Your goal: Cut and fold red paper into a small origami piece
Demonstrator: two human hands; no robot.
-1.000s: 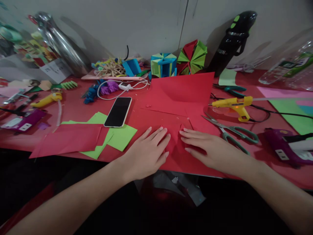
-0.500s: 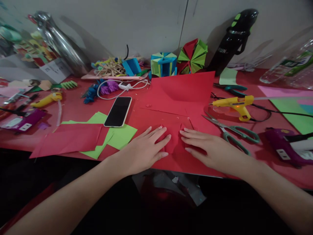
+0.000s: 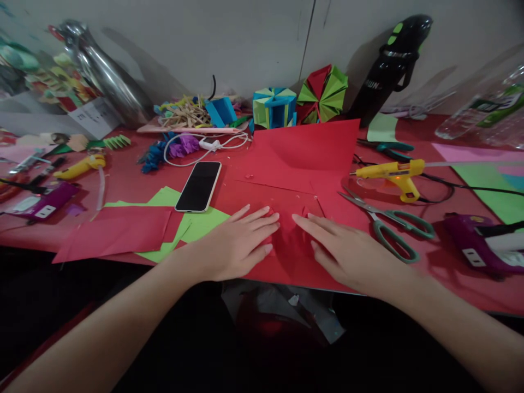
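A small piece of folded red paper (image 3: 289,234) lies near the table's front edge, hard to tell from the red surface under it. My left hand (image 3: 241,243) lies flat with fingers stretched over its left side. On its right side rests my right hand (image 3: 339,248), fingers extended and slightly apart. Both hands cover parts of the paper, and a gap between the fingertips shows its middle. Behind them a larger red sheet (image 3: 303,147) stands partly raised. Scissors (image 3: 393,224) with green handles lie right of my right hand.
A phone (image 3: 199,187) rests on green paper (image 3: 204,225), with red paper (image 3: 118,232) to the left. A yellow glue gun (image 3: 393,174) lies right, near a purple power strip (image 3: 483,245). At the back stand folded-paper models (image 3: 274,106), a black bottle (image 3: 388,71) and a steel flask (image 3: 106,76).
My left hand has slid slightly left and up. My right index finger has reached further left across the paper, while the other right fingers have drawn a little back.
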